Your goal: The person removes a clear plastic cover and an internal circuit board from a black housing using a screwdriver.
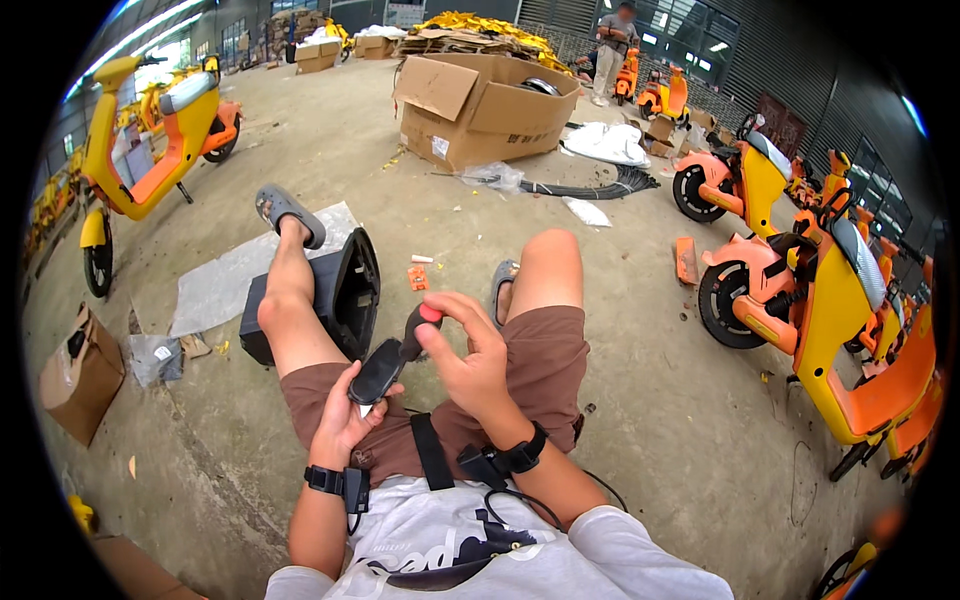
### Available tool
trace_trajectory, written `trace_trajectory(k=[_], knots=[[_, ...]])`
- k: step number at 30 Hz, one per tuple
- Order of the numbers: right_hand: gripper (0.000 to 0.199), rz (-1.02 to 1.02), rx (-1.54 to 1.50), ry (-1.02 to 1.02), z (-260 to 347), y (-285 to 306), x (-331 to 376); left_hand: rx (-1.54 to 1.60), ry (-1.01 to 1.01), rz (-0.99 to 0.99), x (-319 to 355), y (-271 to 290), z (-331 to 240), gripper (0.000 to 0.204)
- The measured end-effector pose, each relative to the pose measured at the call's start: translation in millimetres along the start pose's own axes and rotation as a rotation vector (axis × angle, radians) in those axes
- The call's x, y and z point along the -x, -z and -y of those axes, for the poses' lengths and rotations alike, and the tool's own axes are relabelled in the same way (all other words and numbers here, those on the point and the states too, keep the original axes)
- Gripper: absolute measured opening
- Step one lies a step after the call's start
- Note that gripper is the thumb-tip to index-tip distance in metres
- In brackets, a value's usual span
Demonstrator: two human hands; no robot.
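In my left hand [345, 420] is a flat black oval part [378, 370], its smooth face turned up and a small white tip at its lower end. My right hand [470, 355] pinches a small dark grey rounded piece [412, 335] with a red round end, close against the oval part's upper end. Whether the two pieces are joined, I cannot tell. Beside my left leg a hollow black plastic housing [350, 295] lies on its side on the floor. A small orange piece [418, 278] lies between my feet.
A large cardboard box [490, 115] stands ahead, with a bundle of black cables [600, 187] and white sheeting [610, 143] nearby. Yellow-and-orange scooters [840, 330] line the right; another scooter [150, 150] is at left. A person [612, 50] stands far back.
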State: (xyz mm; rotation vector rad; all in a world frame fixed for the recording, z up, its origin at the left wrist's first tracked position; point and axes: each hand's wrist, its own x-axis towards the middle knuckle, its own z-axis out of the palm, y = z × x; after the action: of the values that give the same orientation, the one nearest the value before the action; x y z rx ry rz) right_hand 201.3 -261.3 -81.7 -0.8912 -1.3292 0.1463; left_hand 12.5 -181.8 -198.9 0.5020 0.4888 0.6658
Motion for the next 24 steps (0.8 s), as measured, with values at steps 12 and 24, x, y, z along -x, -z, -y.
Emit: trace_trajectory(k=[12, 24], knots=[[0.028, 0.086, -0.115, -0.035, 3.8, -3.0, 1.8, 0.037, -0.005, 0.025, 4.4, -4.1, 1.8, 0.050], [0.027, 0.012, -0.060, -0.021, -7.6, -13.5, 6.9, 0.009, 0.037, 0.044, -4.4, 6.6, 0.8, 0.048]])
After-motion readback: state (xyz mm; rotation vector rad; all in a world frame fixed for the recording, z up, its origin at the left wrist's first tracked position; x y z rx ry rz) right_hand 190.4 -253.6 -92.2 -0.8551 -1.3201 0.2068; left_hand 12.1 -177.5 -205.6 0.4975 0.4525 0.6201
